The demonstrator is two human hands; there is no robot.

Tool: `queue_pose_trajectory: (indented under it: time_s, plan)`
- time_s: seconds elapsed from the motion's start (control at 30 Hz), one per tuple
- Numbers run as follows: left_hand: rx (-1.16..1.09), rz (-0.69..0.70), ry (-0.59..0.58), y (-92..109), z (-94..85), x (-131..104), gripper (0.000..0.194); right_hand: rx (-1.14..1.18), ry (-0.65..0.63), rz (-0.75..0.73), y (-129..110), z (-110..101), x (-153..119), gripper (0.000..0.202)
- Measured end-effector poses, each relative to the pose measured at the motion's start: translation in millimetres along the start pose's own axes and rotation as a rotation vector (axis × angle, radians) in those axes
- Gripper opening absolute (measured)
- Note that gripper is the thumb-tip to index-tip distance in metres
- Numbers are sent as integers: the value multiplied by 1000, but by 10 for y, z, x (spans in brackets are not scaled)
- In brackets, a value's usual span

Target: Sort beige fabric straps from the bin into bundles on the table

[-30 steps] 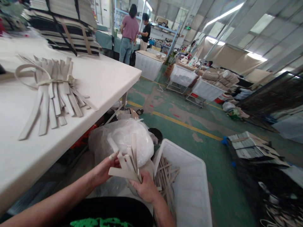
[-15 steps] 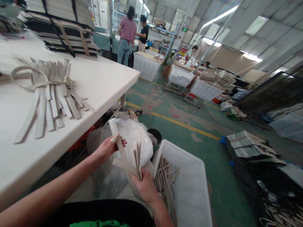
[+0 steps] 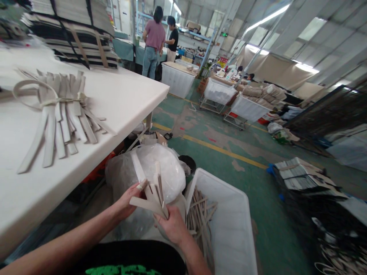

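My right hand [image 3: 172, 225] is closed around the lower ends of several flat beige fabric strips [image 3: 158, 183], which fan upward and to the left. Beside it, my left hand [image 3: 136, 196] pinches one longer pale strip [image 3: 138, 166] near the other strips' upper parts. One finger of that hand has a pale wrapping on it. Both hands are over a clear plastic bag [image 3: 169, 164]. On the white table to the left lies a tied bundle of similar strips [image 3: 63, 110], bound round its middle with another strip.
A white plastic bin [image 3: 232, 221] with loose strips [image 3: 200, 210] stands at my right. The white table [image 3: 129, 91] carries a strapped fabric stack [image 3: 83, 42]. Bound stacks [image 3: 306, 175] lie on the right. Two people [image 3: 155, 42] stand at the back, near wheeled bins [image 3: 219, 91].
My left hand has moved down and toward my right hand, bringing its strip in against the others. The right hand with its strips has shifted slightly left.
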State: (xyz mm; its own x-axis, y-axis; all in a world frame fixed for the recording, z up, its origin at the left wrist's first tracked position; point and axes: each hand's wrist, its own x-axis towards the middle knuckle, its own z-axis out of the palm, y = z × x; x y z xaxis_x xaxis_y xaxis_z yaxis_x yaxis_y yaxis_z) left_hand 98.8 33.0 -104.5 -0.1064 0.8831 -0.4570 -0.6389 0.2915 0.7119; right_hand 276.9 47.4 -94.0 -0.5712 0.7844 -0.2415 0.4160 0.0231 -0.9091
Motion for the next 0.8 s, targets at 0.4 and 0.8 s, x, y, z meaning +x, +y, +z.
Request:
queue_pose_trajectory:
  time_s: [0.4,0.8]
  plan:
    - [-22,-39,50,-177,-153,112,43,-88,-31,21,39,-65,-31,18]
    - [-22,-5,-11,-215,-56,-20,49,-44,-77,66,84,-84,-113,14]
